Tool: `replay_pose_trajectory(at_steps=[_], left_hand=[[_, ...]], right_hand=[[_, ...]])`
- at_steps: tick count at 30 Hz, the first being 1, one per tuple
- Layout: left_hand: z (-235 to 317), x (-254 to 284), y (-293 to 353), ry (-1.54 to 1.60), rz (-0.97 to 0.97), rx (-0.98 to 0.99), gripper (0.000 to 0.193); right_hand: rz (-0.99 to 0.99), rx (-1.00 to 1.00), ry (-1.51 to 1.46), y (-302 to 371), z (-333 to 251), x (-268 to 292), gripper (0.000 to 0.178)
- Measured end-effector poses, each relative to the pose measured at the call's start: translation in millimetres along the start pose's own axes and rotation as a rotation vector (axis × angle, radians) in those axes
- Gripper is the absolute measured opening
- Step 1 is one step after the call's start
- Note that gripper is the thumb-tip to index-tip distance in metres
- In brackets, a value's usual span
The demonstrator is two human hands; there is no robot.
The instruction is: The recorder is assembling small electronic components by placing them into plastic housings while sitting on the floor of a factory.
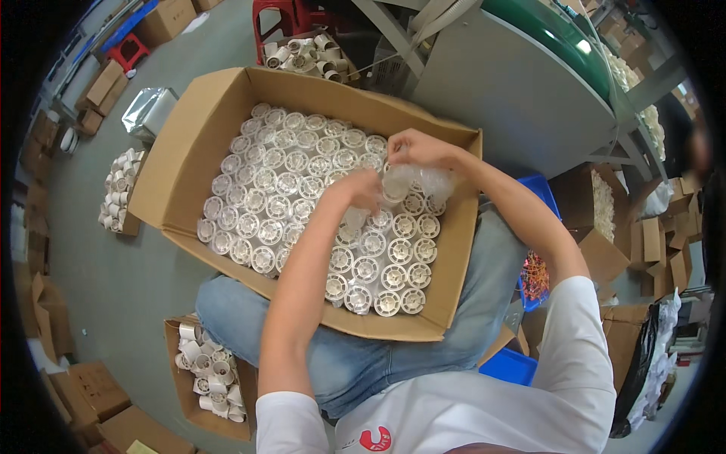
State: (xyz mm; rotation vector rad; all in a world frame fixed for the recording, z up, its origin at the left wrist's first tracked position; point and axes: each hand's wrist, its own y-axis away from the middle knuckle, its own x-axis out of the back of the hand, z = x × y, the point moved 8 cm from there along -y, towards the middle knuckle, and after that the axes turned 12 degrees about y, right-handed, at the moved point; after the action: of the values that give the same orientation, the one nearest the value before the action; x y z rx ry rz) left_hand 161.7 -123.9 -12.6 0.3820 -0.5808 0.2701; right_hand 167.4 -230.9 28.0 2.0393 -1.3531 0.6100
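A large open cardboard box (174,163) lies across my lap, filled with rows of round white plastic parts (287,183), many in clear plastic wrapping. Over the box's right half, my right hand (417,147) is closed, its fingers pinched at the top of a clear plastic bag (427,181). What is inside that bag is hard to make out. My left hand (361,189) hovers just left of it above the parts, fingers bent and smeared by motion. Whether it grips anything does not show.
Smaller boxes of white cylindrical parts stand at lower left (212,374), at left (121,189) and beyond the large box (310,57). A grey machine panel (522,98) rises at the far right. A blue bin (537,197) sits by my right arm; a red stool (276,19) stands behind.
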Motion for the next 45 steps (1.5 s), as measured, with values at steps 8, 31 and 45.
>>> replay_pose_trajectory(at_steps=[8, 31, 45], left_hand=[[12.8, -42.2, 13.5, -0.189, -0.218, 0.219, 0.035], [10.2, -32.6, 24.9, 0.262, 0.35, -0.188, 0.027], [15.5, 55.1, 84.1, 0.325, 0.801, -0.054, 0.021]], right_hand=[[0.26, -0.344, 0.745, -4.6, 25.6, 21.3, 0.025], [0.189, 0.037, 0.037, 19.3, -36.8, 33.7, 0.011], [-0.471, 0.262, 0.596, 45.3, -60.1, -146.2, 0.031]])
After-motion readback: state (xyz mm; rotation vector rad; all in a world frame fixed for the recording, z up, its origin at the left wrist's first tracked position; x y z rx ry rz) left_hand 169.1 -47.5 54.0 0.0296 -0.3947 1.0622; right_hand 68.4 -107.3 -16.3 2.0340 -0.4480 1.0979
